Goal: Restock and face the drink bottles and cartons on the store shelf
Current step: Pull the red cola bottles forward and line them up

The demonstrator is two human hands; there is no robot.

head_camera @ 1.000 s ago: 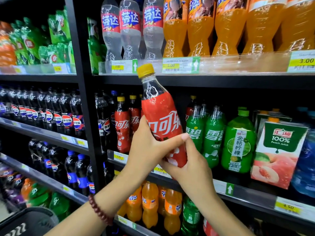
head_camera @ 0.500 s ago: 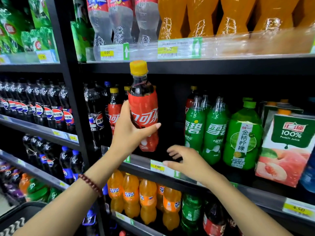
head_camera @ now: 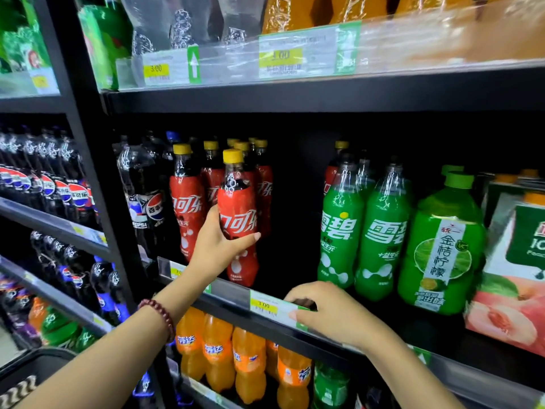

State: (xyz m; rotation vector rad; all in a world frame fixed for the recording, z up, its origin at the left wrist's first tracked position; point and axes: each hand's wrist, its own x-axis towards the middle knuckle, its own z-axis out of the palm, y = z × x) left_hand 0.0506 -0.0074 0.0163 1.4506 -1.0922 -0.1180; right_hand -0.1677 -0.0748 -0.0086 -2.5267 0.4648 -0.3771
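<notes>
A red-labelled cola bottle (head_camera: 237, 219) with a yellow cap is held upright at the shelf's front edge — just right of matching cola bottles (head_camera: 188, 202). Green soda bottles (head_camera: 362, 231) are stood further right — a dark gap between.

The left hand (head_camera: 219, 246) grips an upright red cola bottle (head_camera: 239, 219) with a yellow cap at the front of the shelf (head_camera: 230, 290), beside other cola bottles (head_camera: 187, 202). The right hand (head_camera: 333, 312) rests curled over the shelf edge on a price tag (head_camera: 269, 309). Green bottles (head_camera: 365, 231) stand to the right.
</notes>
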